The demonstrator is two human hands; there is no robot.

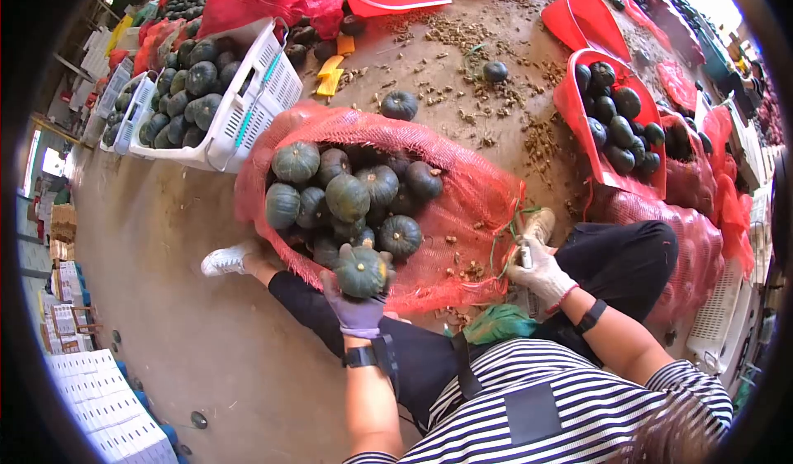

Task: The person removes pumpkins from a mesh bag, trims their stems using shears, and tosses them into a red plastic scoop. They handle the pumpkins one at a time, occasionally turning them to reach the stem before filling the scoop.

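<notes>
My left hand, in a purple glove, holds a dark green squash from below, just above the near edge of an open red mesh sack. Many green squashes lie in the sack between my legs. At the sack's right end is my right hand, in a white glove, its fingers closed round a small pale object that I cannot make out clearly. Green string runs along the sack beside it. Green cloth lies near my lap.
A white crate full of squashes stands at the upper left. To the right, a red scoop-shaped container holds more squashes. Loose squashes and brown debris lie on the floor. White boxes are stacked at lower left.
</notes>
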